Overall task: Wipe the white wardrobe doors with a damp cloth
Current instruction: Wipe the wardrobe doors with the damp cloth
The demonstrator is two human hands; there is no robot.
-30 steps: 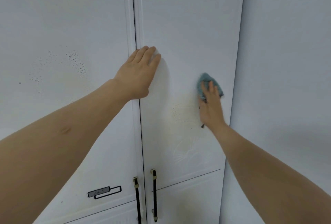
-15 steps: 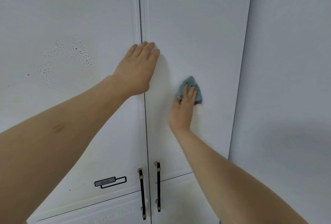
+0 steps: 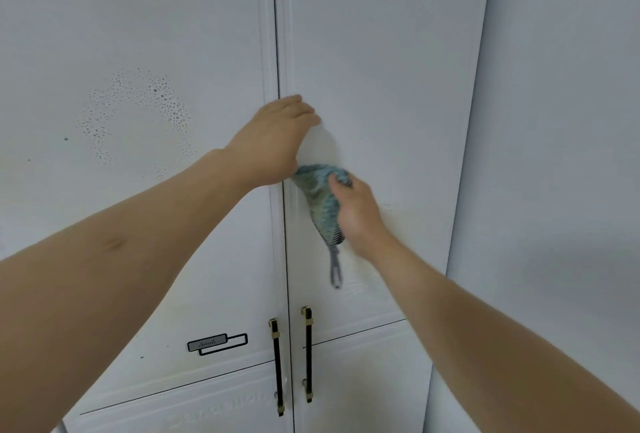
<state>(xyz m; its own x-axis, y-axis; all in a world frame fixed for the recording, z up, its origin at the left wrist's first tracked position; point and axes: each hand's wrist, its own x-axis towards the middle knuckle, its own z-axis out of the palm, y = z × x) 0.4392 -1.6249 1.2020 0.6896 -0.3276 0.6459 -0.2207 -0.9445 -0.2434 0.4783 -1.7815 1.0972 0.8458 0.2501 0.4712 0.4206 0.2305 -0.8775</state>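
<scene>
Two white wardrobe doors fill the view, the left door [image 3: 138, 34] and the right door [image 3: 381, 52], meeting at a seam in the middle. My left hand [image 3: 273, 142] lies flat across the seam, pressing on both doors. My right hand [image 3: 356, 214] holds a blue-green cloth [image 3: 320, 197] against the right door, just below and touching my left hand. A grey loop on the cloth [image 3: 335, 271] dangles below it. A ring of water droplets [image 3: 135, 117] sits on the left door.
Two black-and-gold handles [image 3: 277, 367] [image 3: 307, 353] hang either side of the seam lower down. A small dark label plate [image 3: 217, 343] is on the left door. A plain white wall [image 3: 561, 155] adjoins the wardrobe on the right.
My right hand has swept the cloth leftward across the right door, from near its right edge to just under my left hand. The left hand stayed pressed on the seam.
</scene>
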